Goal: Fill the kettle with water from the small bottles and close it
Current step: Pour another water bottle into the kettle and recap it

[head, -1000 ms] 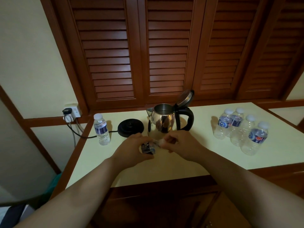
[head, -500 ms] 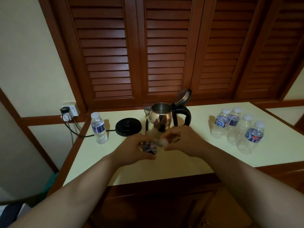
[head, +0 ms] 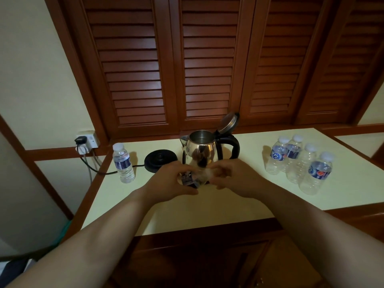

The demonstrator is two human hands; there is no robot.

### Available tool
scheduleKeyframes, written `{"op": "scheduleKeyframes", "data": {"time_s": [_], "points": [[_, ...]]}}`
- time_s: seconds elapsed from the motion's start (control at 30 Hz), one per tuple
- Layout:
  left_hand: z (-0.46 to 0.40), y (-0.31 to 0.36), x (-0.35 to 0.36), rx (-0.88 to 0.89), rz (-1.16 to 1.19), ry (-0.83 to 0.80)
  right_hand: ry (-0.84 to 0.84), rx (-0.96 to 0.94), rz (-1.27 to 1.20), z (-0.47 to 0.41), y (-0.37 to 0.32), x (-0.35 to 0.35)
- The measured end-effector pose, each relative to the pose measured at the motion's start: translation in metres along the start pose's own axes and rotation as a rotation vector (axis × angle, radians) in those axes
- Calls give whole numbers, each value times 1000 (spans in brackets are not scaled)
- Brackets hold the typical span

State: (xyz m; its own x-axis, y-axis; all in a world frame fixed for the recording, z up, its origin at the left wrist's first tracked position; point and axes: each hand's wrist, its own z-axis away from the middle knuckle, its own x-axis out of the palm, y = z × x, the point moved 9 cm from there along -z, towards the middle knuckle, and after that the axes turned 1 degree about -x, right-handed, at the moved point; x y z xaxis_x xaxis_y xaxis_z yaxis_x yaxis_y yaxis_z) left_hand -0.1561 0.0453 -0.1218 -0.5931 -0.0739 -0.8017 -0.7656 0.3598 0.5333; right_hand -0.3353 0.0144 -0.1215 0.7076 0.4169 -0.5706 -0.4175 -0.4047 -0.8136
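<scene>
Head camera view: a person works a small water bottle (head: 190,179) just in front of a steel kettle (head: 200,149), which stands on a pale bench (head: 239,201) with its hinged lid (head: 228,122) tipped up and its mouth uncovered. The left hand (head: 168,181) is wrapped round the bottle's labelled body, holding it tilted on its side with the neck pointing toward the other hand. The right hand (head: 236,177) has its fingertips bunched at that neck, apparently pinching the cap, though the cap itself is a pale blur and cannot be made out clearly.

Judging by this grip, the step in hand is unscrewing a bottle before pouring; whether any water already sits in the kettle cannot be told from here. The next move would call for freeing the cap, lifting the bottle above the kettle's mouth behind it, and tipping it neck-down without splashing over the rim. The lid stays to be shut afterwards.

To the right of the kettle, well apart from it, four more small bottles (head: 299,163) stand clustered, caps on. To the kettle's left lie its black power base (head: 160,161), close by, and beyond that a single capped bottle (head: 123,163) near the bench edge. A cord runs from the base to a wall socket (head: 87,140) farther left. Brown louvred shutters (head: 207,59) rise behind the kettle.
</scene>
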Motion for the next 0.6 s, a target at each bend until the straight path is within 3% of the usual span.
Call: {"op": "scheduleKeyframes", "data": {"time_s": [0.4,0.6], "points": [[-13,18,42,-71,190,56,245,47,166,23,23,-32],[-28,13,73,-201,365,136,289,225,296,53,80,-52]]}}
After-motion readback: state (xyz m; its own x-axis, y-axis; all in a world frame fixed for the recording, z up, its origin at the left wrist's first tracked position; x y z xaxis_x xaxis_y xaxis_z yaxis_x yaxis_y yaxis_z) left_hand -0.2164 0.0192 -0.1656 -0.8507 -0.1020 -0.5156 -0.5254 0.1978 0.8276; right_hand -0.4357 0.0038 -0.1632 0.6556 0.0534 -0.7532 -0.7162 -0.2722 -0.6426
